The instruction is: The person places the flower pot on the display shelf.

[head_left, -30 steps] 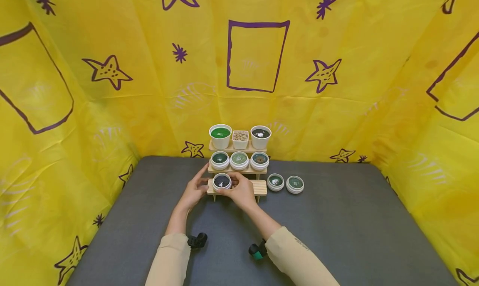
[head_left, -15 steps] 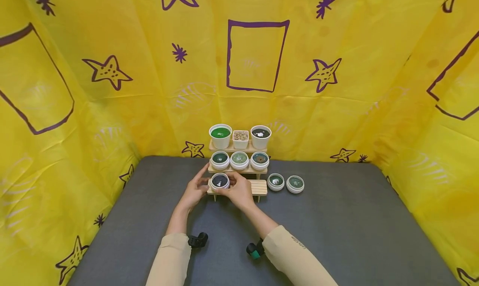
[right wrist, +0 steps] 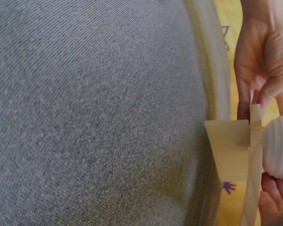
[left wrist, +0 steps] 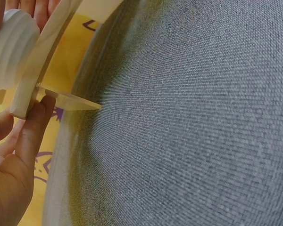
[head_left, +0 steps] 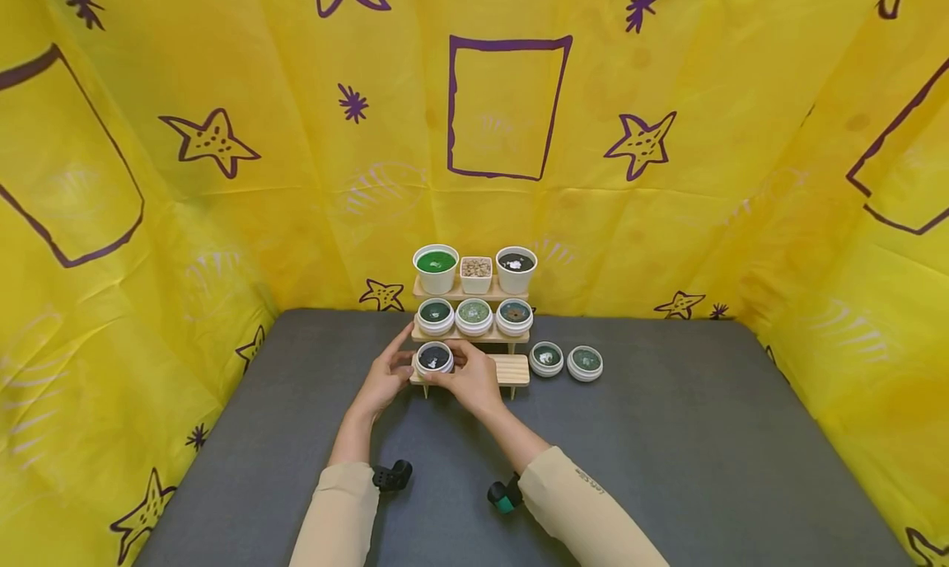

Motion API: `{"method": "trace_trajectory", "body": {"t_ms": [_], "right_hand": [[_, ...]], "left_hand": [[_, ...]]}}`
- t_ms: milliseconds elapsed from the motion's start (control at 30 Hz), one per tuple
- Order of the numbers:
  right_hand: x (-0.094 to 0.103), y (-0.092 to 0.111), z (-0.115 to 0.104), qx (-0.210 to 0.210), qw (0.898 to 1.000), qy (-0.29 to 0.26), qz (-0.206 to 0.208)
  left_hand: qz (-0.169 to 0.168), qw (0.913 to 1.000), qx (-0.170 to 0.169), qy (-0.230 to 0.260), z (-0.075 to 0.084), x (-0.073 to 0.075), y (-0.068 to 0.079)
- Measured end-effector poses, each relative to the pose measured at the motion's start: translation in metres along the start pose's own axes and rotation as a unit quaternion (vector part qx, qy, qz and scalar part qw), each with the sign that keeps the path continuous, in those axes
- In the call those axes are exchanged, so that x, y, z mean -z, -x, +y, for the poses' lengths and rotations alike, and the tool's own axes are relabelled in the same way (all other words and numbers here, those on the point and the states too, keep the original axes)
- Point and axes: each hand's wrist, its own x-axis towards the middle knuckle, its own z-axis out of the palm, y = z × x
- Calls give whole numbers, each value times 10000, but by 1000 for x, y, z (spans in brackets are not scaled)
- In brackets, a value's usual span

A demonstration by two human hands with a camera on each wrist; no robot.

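Observation:
In the head view my right hand (head_left: 474, 381) grips a small white ribbed bowl (head_left: 434, 359) with a dark, glossy filling. This bowl is upright at the left end of the lowest step of a three-tier wooden stand (head_left: 513, 371). At that same end, my left hand (head_left: 381, 383) holds the stand, its thumb and fingers around the edge of the step. The left wrist view has the left fingers (left wrist: 33, 134) under the step board (left wrist: 24, 96), by a stand leg (left wrist: 73, 101). From the right wrist, the bowl (right wrist: 276, 147) appears side-on against the board.
Three similar bowls fill the middle step (head_left: 474, 336). On the top step are a cup with green filling (head_left: 437, 280), a square cup of small pale bits (head_left: 476, 277) and a dark-filled cup (head_left: 515, 278). Two greenish bowls (head_left: 546, 359) stand on the grey table, right of the stand.
My right hand has shifted the dark-filled bowl slightly left along the lowest step. The left hand has stayed at the end of the stand.

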Motion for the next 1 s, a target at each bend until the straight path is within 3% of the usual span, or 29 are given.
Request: {"method": "trace_trajectory", "body": {"t_ms": [567, 1000], "right_hand": [[3, 0, 6, 60, 9999, 80, -65], [20, 2, 9, -176, 9991, -327, -214]], "left_hand": [[24, 10000, -36, 16, -1, 0, -1], [44, 10000, -3, 22, 1, 0, 0]]}}
